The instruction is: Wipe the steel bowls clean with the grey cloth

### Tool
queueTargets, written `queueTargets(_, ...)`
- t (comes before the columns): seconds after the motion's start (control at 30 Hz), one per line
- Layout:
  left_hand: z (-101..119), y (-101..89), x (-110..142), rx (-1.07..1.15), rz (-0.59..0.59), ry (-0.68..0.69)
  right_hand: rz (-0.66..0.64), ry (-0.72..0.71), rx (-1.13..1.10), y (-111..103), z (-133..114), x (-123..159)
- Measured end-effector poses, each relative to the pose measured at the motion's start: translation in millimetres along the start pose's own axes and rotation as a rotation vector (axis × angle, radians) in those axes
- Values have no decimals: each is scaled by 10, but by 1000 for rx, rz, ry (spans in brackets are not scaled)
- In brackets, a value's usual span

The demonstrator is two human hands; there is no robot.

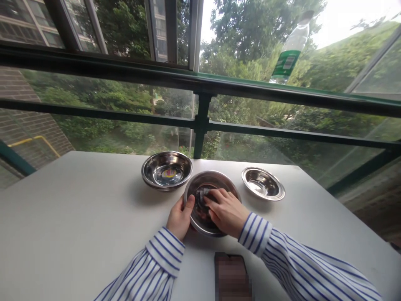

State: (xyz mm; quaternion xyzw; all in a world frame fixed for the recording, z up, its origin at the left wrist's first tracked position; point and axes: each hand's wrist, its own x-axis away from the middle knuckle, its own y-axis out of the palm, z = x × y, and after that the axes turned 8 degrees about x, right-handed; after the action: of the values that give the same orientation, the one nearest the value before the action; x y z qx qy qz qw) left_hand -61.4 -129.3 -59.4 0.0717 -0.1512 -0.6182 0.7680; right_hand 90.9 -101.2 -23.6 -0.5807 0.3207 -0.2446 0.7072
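Note:
A shiny steel bowl (228, 179) is tilted toward me at the middle of the table. My left hand (181, 215) grips its left rim, thumb over the edge and fingers behind it. Inside the bowl, my right hand (224, 208) has its fingers bent together at a small grey-white patterned piece (203, 194), which looks like a sticker or scrap of film; its exact kind is unclear. Just behind on the left stands another steel bowl (150, 169) with a colourful label on its bottom, apparently stacked on one more. To the right rests a smaller, shallow steel bowl (265, 184).
All this stands on a white table (94, 234). A dark phone-like object (233, 276), its face pixelated, lies at the near edge. Beyond the table runs a green railing (202, 121) with glass panes. A plastic bottle (286, 62) with a green label stands on it.

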Motion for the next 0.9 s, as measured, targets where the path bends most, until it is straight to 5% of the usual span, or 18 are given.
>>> queueTargets(0.1, -2, 4, 7, -6, -14, -9, -43, -32, 23, -6, 15, 32)
queueTargets(0.33, 2, -8, 9, -57, 1, 19, -12, 148, 85, 91, 33, -255)
queueTargets(0.63, -9, -30, -19, -73, 44, 113, -129, -244, -56, 7, -82, -231)
queueTargets(0.9, -4, -32, -18, -76, 50, 102, -171, -175, -135, -114, -49, -162)
